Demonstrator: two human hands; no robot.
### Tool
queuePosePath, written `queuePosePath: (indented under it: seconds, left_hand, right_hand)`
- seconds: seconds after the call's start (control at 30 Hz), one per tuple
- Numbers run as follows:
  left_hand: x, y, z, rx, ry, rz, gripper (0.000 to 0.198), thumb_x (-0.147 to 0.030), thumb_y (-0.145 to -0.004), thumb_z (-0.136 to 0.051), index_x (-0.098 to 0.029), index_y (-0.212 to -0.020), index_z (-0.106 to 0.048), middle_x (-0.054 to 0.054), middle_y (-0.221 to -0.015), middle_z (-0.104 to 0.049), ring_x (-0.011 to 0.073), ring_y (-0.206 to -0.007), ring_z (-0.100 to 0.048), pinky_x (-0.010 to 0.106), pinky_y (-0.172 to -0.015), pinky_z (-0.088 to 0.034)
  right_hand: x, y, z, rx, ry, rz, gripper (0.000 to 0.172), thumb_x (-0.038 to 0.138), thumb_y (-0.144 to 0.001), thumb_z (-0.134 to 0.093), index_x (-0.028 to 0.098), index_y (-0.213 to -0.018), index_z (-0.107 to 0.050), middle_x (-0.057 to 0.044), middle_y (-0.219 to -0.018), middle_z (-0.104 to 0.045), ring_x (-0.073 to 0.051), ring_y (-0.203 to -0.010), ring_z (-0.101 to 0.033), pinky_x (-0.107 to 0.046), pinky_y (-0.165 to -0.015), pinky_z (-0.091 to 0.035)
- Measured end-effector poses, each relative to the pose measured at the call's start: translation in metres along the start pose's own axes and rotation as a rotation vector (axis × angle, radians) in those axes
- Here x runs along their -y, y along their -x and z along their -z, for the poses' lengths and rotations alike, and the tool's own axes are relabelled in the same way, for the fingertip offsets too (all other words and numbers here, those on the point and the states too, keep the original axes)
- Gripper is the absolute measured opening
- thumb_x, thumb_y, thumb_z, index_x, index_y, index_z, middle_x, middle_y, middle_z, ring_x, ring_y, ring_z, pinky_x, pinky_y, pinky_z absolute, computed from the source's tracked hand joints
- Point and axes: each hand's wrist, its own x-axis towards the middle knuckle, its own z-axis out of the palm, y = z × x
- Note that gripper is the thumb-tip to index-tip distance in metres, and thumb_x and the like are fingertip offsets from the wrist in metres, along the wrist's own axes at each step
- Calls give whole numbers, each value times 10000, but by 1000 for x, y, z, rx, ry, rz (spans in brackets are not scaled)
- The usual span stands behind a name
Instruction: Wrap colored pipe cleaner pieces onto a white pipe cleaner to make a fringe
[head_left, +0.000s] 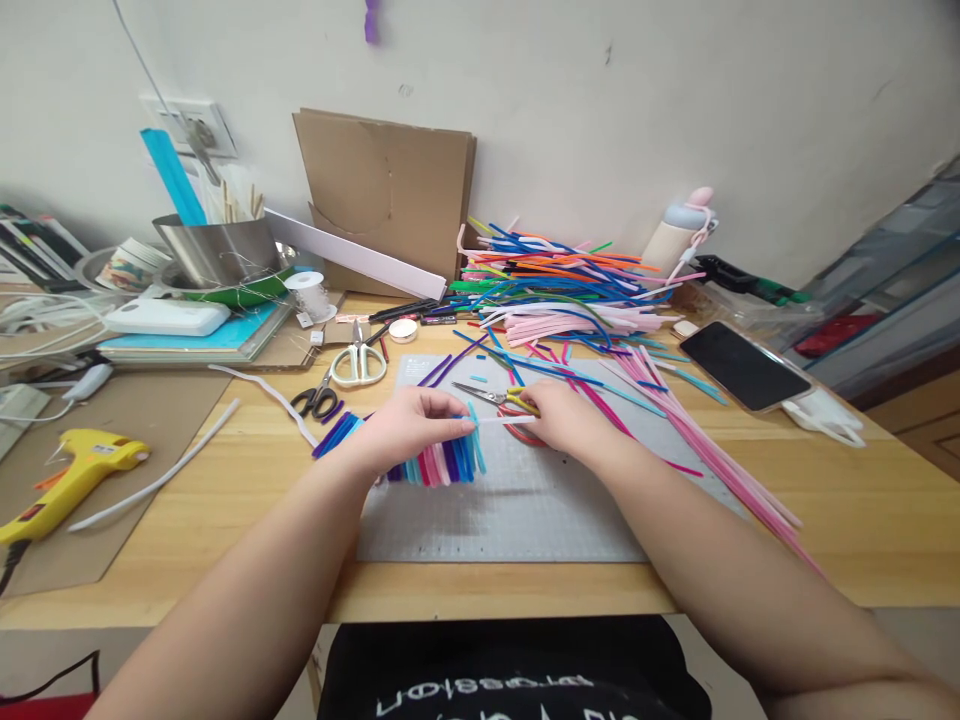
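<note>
My left hand (416,430) is closed, thumb against fingers, on the right end of a row of short pipe cleaners (435,468). The row is blue, purple, pink and light blue, its pieces side by side; my hand hides its middle. From there a thin white strip (504,420) runs straight across to my right hand (553,412), whose fingers are closed at its far end. Just behind the strip, scissors (487,395) with yellow and red handles lie on the grey cutting mat (510,520), blades toward the left. My right fingers overlap their handles; contact there is unclear.
Long pipe cleaners (577,275) are heaped at the back, with pink ones (705,440) trailing right. White-handled scissors (358,362) and black-handled scissors (319,400) lie left of the mat. A yellow glue gun (75,470) rests far left, a phone (742,365) at right.
</note>
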Motion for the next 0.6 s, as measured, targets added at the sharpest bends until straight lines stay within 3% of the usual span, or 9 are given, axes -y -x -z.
queuePosePath:
  seconds: [0.17, 0.27, 0.37, 0.47, 0.53, 0.6]
  left_hand:
    - [-5, 2, 4, -33, 106, 47, 158, -296, -667, -642, -153, -721, -603, -35, -609, -577, 73, -520, -506, 183, -509, -402]
    - [0, 0, 8, -63, 182, 31, 186, -298, -654, -661, -147, -733, -586, -26, -652, -589, 83, -569, -535, 198, -562, -424]
    - [5, -2, 11, -61, 226, 41, 201, -316, -675, -651, -145, -754, -579, -11, -687, -610, 98, -606, -562, 225, -610, -440]
    - [7, -3, 14, -28, 290, 38, 190, -302, -688, -651, -146, -767, -577, -10, -702, -615, 92, -619, -565, 220, -618, -439]
    - [8, -3, 15, -12, 332, 28, 180, -286, -684, -662, -145, -756, -575, -21, -683, -605, 73, -592, -549, 199, -597, -429]
    - [8, -2, 16, 1, 377, 12, 176, -271, -677, -673, -145, -754, -576, -28, -671, -595, 60, -569, -535, 184, -575, -420]
  right_hand:
    - [-2, -1, -4, 8, 49, -60, 127, 308, -642, -627, 188, -618, -594, -55, -613, -589, -174, -583, -524, -266, -518, -307]
    - [-5, 0, 5, 29, -25, -83, 114, 280, -629, -615, 182, -679, -583, -28, -606, -583, -137, -508, -498, -245, -466, -305]
    - [-4, 2, 14, 98, -372, -99, 178, 273, -651, -594, 185, -789, -526, 2, -636, -574, -96, -462, -473, -218, -438, -330]
    - [3, 5, 20, 195, -865, -65, 256, 400, -712, -565, 186, -798, -455, 16, -649, -513, -75, -453, -428, -203, -411, -323]
    - [8, 8, 20, 236, -994, 41, 353, 514, -730, -532, 188, -831, -443, 4, -722, -491, -75, -503, -425, -203, -435, -339]
    - [13, 12, 19, 278, -981, 173, 428, 589, -721, -508, 194, -870, -436, -9, -800, -472, -87, -586, -435, -215, -510, -375]
